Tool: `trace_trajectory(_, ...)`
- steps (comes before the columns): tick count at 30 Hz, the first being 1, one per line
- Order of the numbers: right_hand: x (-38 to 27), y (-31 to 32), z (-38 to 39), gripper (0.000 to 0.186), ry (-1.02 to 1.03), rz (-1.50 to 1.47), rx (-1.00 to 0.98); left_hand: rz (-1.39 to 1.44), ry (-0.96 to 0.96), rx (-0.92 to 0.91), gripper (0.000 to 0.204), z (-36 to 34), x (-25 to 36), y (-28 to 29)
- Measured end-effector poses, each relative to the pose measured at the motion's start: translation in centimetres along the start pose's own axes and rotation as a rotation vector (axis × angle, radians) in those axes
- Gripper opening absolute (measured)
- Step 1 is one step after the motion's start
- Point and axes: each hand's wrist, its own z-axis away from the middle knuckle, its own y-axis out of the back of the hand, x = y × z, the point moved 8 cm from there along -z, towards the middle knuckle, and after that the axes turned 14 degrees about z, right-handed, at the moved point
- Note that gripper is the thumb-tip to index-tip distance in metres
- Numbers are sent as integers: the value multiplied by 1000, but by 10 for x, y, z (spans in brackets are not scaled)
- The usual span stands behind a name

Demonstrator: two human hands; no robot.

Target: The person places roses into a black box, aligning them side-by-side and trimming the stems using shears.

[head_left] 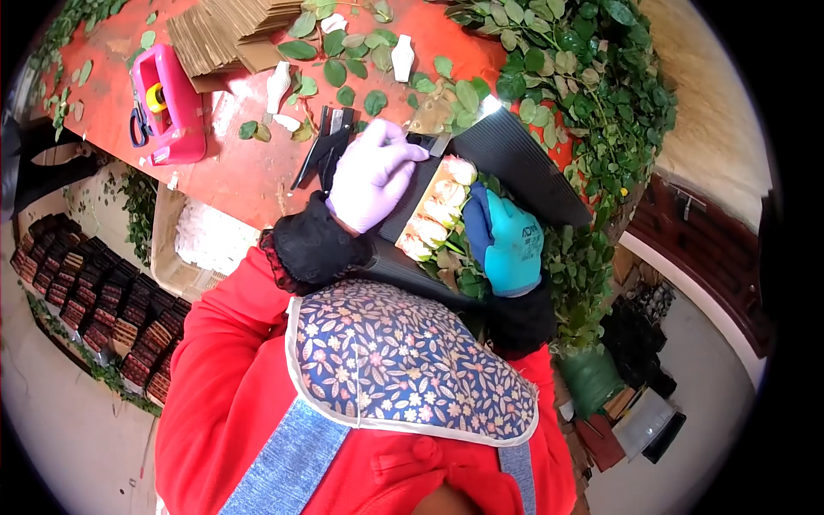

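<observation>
Several pale pink roses (447,190) lie in a row against a tan cardboard strip (419,204) on a black corrugated sheet (522,159). My left hand (375,178), in a lavender glove, is at the far left side of the roses. Its fingers are bent together by a small grey strip (439,145); what they pinch is hidden. On the right, my right hand (512,245) wears a teal glove with dark blue fingers. Those fingers curl in against the rose stems and leaves (472,281) just below the blooms. Both wrists have black cuffs.
The red table (236,129) holds a pink tape dispenser (178,107), scissors (138,123), stacked cardboard (227,39), black strips (330,142) and white pieces (402,58). Leafy stems (592,94) heap up at right. A basket (167,227) stands below the table's left edge.
</observation>
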Motion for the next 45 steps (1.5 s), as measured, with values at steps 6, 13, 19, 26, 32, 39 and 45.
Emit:
trace_trajectory(6, 0, -1, -1, 28, -10, -35, 26, 113, 258, 11, 28, 6, -29, -4)
trace_trajectory(13, 1, -4, 2, 29, -26, -20, 5, 53, 351, -25, 48, 2, -44, -22)
trace_trajectory(19, -1, -6, 1, 30, -11, -8, -8, 244, 635, -54, 40, 11, -90, -42)
trace_trajectory(26, 0, -6, 2, 28, -25, -5, 8, 726, 762, -90, 14, 12, -89, -38)
trace_trajectory(32, -1, -5, 2, 28, -16, -23, 36, 818, 721, -31, 11, 14, -74, -5)
trace_trajectory(39, -1, -4, 4, 29, -1, 9, 51, 644, 657, -93, 18, 14, -77, -28)
trace_trajectory(45, 0, -6, 3, 28, -2, 19, 46, 557, 613, -82, 24, 13, -85, -29)
